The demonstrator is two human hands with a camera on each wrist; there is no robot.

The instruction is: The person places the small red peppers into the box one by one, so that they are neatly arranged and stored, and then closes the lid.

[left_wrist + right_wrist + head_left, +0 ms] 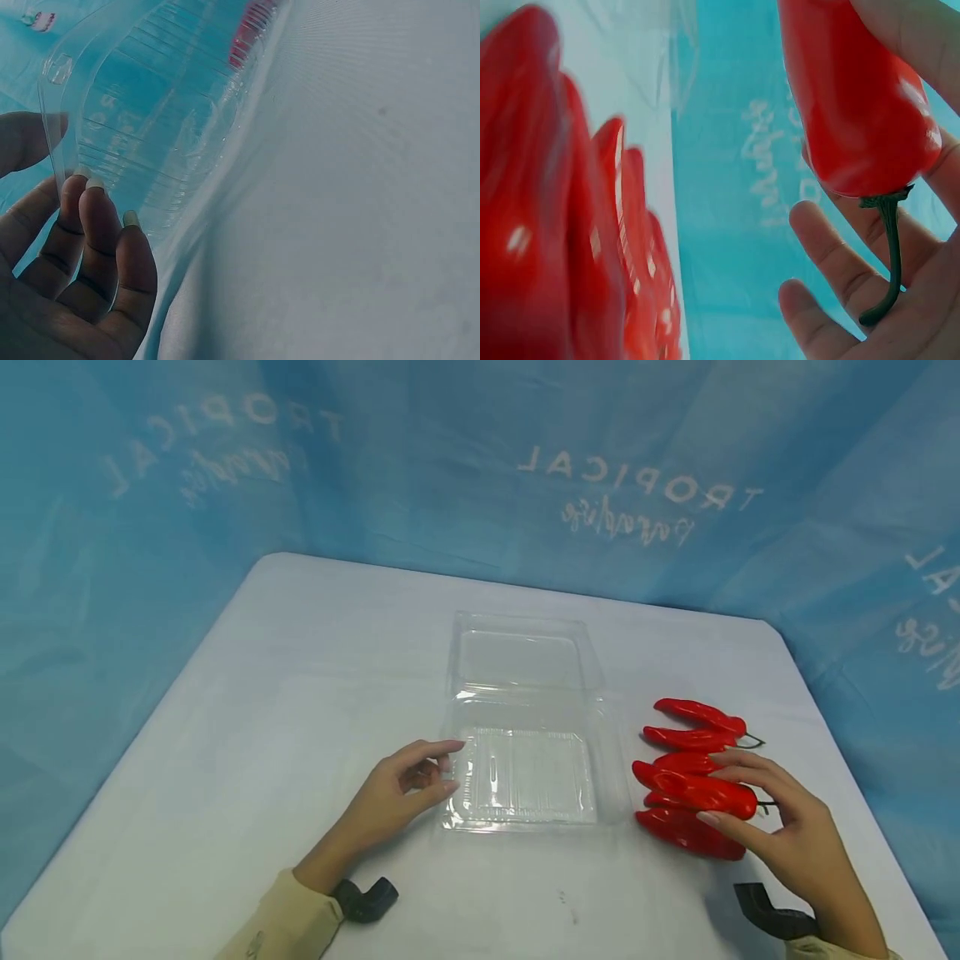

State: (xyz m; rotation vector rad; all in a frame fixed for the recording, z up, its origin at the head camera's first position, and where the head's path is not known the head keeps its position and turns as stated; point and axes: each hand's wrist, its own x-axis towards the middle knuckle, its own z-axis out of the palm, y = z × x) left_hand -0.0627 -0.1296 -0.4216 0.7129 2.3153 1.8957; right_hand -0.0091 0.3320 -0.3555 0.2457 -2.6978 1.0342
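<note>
A red chili pepper (862, 112) with a green stem is pinched between the thumb and fingers of my right hand (787, 827), lifted over a row of other red peppers (690, 835). In the right wrist view those peppers (525, 187) lie side by side at the left. A clear plastic clamshell box (532, 777) stands with its lid (521, 660) folded back, away from me. At its left wall, my left hand (405, 785) has thumb and fingers around the rim. The left wrist view shows the thumb on one side of the box's edge (52, 142) and fingers on the other.
The white table (300, 710) has rounded far corners. Blue curtains (450, 460) with printed lettering hang behind it and along both sides. A black curved piece (367, 900) sits at the left wrist, and another (768, 912) at the right wrist.
</note>
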